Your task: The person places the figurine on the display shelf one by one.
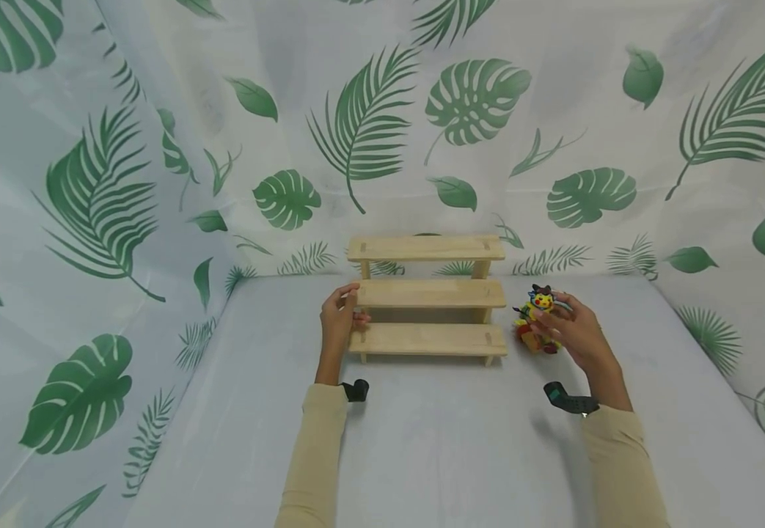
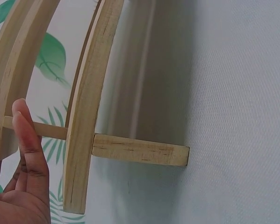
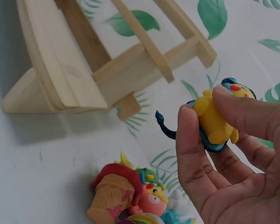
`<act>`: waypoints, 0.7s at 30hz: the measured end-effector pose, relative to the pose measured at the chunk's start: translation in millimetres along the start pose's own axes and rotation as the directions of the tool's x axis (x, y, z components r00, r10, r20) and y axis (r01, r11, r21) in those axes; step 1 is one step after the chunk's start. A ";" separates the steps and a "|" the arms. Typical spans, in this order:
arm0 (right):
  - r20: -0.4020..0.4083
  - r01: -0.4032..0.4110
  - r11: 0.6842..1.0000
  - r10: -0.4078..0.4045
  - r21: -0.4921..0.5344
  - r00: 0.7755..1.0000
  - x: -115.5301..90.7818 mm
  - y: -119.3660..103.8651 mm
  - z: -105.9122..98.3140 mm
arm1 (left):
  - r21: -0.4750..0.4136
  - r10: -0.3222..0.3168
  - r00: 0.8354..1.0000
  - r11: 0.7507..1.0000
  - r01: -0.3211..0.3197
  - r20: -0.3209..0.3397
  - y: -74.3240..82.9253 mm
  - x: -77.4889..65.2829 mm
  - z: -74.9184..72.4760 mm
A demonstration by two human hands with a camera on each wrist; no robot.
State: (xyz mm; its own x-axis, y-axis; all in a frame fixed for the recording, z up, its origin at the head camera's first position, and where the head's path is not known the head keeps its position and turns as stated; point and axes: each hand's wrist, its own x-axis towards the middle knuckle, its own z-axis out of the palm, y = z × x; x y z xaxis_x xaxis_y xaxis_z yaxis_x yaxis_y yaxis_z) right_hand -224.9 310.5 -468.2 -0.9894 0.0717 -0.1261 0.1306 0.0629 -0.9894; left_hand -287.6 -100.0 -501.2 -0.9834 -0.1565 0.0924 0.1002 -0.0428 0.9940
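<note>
A small three-tier wooden shelf (image 1: 430, 293) stands against the back wall. My left hand (image 1: 339, 315) grips the left end of its middle tier, fingertips on top and thumb beneath. Up close in the left wrist view, the fingers (image 2: 31, 154) rest at that tier's end, beside the lower tier (image 2: 86, 107) and its leg (image 2: 140, 150). To the right of the shelf, my right hand (image 1: 576, 330) pinches a yellow Pikachu figurine (image 3: 214, 119) between thumb and fingers. The figurine has red cheeks, dark headgear and a blue back with a thin dark tail.
Under the right hand lies a group of colourful toys, including an ice-cream cone toy (image 3: 112, 193) and a red-and-green figure (image 3: 151, 198). A white cloth surface (image 1: 435, 440) spreads beneath everything. Leaf-printed sheeting (image 1: 395, 132) encloses the back and sides.
</note>
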 end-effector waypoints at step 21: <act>-0.103 0.030 0.948 -0.066 -0.317 0.992 2.8 -15.7 14.6 | 0.014 -0.013 1.000 1.000 0.012 0.015 0.4 2.1 -2.2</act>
State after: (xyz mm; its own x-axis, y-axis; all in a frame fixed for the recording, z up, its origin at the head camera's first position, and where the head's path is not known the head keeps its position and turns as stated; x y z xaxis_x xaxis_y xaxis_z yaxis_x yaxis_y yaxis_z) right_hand -230.6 295.1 -454.0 -0.9841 0.1697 -0.0527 0.1143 0.3774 -0.9190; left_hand -289.3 -102.5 -500.7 -0.9867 -0.1408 0.0808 0.0859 -0.0309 0.9958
